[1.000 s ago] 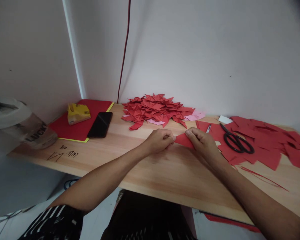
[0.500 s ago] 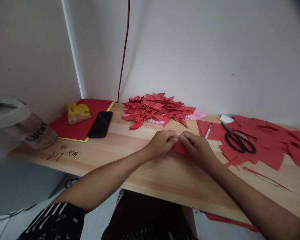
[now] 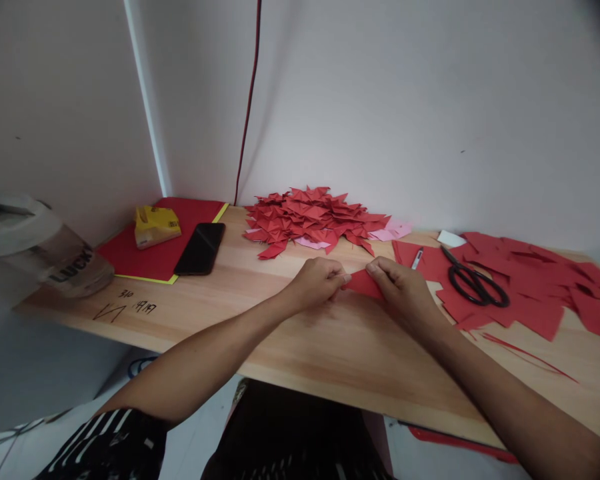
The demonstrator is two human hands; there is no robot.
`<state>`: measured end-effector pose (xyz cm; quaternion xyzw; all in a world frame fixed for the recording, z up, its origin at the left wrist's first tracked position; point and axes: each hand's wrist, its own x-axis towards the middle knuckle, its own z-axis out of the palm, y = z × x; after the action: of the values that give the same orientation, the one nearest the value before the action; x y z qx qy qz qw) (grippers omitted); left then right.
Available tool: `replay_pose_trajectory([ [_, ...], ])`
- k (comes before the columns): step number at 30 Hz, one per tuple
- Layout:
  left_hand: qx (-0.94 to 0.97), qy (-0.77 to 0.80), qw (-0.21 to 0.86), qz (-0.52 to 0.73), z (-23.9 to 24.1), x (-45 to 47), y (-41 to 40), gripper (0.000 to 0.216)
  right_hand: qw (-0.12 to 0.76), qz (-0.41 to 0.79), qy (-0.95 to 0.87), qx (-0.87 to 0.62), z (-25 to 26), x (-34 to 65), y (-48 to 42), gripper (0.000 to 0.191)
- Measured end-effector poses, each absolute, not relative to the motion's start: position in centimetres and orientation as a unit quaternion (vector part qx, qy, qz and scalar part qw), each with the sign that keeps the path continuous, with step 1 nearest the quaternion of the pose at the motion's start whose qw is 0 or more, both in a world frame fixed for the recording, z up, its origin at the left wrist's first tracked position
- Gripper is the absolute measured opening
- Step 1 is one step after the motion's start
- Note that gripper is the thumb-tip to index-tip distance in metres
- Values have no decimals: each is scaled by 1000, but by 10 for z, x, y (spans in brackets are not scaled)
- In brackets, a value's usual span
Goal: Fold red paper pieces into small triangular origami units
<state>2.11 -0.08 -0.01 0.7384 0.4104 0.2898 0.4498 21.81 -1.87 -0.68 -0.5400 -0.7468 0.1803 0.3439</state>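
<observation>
Between my two hands, just above the wooden table [image 3: 280, 347], is a small piece of red paper [image 3: 364, 284]. My left hand [image 3: 323, 283] is closed, its thumb and forefinger pinching the paper's left corner. On the other side my right hand [image 3: 397, 283] grips the paper, thumb on top and the fingers behind it mostly hidden. Beyond my hands lies a heap of folded red paper pieces [image 3: 315, 217], with some pink paper [image 3: 393, 231] showing under its edge.
Black-handled scissors [image 3: 480, 285] and a white pen-like tool [image 3: 417, 258] rest on loose red sheets [image 3: 540, 293] at right. To the left are a black phone [image 3: 201, 248], a yellow packet [image 3: 156, 225], a red folder [image 3: 130, 257] and a clear plastic cup [image 3: 80, 267].
My hands have moved apart along the paper, the left slightly left and the right slightly right. More of the red paper shows between them.
</observation>
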Motion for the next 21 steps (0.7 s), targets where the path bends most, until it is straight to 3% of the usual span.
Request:
replay_pose_trajectory([
  [8, 747, 401, 450, 281, 0, 19, -2, 32, 357, 179, -744, -535, -9, 223, -14, 43],
  [21, 754, 367, 428, 336, -10, 32, -2, 16, 317, 263, -761, -501, -15, 209, -17, 51],
])
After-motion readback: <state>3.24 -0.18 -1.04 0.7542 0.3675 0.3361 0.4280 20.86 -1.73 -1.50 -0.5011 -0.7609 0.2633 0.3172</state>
